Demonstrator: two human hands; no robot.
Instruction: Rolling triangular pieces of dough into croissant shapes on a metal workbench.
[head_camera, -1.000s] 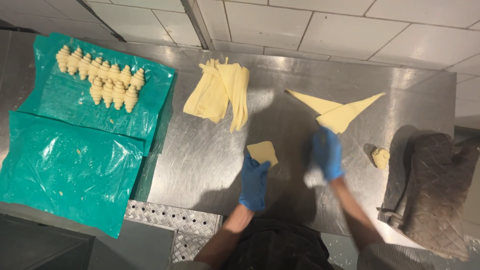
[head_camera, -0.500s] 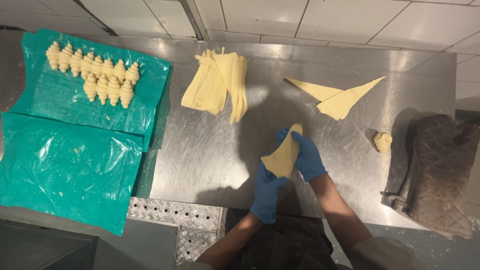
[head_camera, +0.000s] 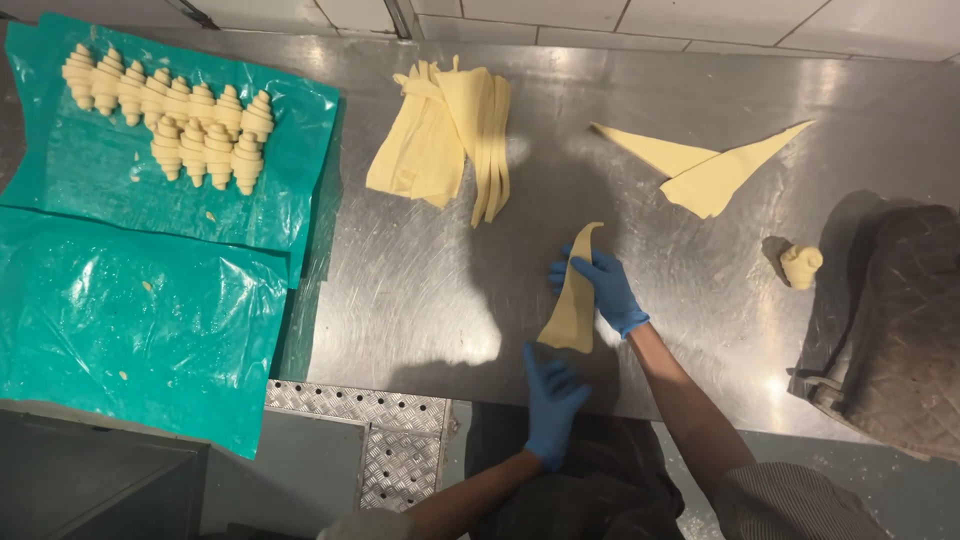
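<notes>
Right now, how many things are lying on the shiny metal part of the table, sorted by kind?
Flat dough triangles: 3 (one held by the right hand)
Pile of dough pieces: 1
Small rolled dough piece: 1
Quilted cloth: 1
Total: 6

Twelve shaped raw croissants (head_camera: 165, 120) lie in two rows, eight above and four below. One dough triangle (head_camera: 575, 300) is held up, two more dough triangles (head_camera: 700, 170) lie flat, plus one stack of dough strips (head_camera: 445, 130) too overlapped to count. Two green plastic sheets (head_camera: 130, 320), one dough scrap (head_camera: 801, 265), one quilted cloth (head_camera: 900, 320).
</notes>
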